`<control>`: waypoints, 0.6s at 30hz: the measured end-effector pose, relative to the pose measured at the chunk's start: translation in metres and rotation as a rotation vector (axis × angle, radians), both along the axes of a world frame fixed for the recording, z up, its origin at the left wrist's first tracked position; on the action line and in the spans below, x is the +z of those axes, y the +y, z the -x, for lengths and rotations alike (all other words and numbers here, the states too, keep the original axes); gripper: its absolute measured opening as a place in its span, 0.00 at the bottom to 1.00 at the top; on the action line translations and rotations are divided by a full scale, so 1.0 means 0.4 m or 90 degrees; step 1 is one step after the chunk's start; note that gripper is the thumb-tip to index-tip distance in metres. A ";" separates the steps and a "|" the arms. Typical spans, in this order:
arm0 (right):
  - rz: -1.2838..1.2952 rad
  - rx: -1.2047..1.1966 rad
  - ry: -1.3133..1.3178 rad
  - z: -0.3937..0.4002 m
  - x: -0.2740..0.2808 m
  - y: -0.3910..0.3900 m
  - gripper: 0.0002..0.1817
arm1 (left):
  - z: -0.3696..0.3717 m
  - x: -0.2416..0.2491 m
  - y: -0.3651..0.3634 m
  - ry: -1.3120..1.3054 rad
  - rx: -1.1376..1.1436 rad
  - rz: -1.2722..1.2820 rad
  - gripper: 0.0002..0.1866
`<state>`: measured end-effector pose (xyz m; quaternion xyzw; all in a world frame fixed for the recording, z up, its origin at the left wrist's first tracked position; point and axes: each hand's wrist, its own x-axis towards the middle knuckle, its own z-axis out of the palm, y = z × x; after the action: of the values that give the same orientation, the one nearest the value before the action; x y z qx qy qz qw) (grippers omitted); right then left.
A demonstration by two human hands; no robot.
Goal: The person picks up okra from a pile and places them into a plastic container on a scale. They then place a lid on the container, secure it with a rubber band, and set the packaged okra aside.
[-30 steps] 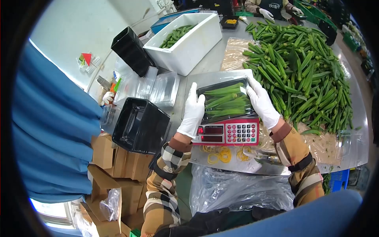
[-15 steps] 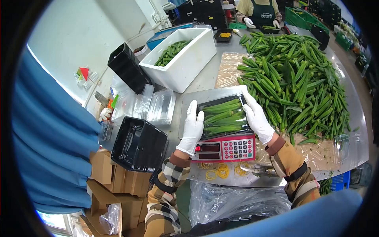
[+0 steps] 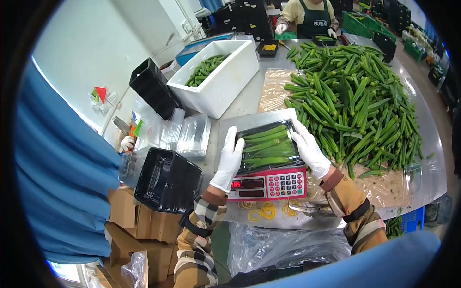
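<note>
A black tray of okra under a clear lid sits on the platform of a red digital scale. My left hand, in a white glove, grips the tray's left edge. My right hand, also gloved, holds its right edge. Both hands press the lid and tray together from the sides.
A big pile of loose okra covers the metal table to the right. A white foam box of okra stands behind, stacks of black trays and clear lids to the left. Rubber bands and scissors lie in front. Another person works at the far end.
The view shifted so that the scale and tray sit lower in the frame; both hands kept hold of the tray's sides on the scale.
</note>
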<state>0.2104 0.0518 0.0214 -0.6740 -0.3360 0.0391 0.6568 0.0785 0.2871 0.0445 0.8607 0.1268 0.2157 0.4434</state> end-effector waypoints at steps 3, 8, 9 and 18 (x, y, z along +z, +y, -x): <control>0.032 -0.031 0.061 0.011 0.044 -0.056 0.31 | 0.045 -0.002 -0.017 -0.123 0.051 0.132 0.30; -0.043 -0.051 0.273 0.086 0.062 -0.143 0.25 | 0.191 -0.014 -0.067 -0.089 0.176 0.404 0.22; 0.035 -0.068 0.344 0.114 0.101 -0.159 0.21 | 0.216 -0.020 -0.083 -0.068 0.165 0.449 0.21; -0.195 0.085 0.660 0.138 0.038 -0.155 0.12 | 0.247 -0.046 -0.124 -0.130 0.038 0.930 0.07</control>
<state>0.1553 -0.0101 0.0366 -0.4403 -0.0118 0.3585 0.8231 -0.0202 0.2376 0.0259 0.3176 0.2199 0.1670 0.9071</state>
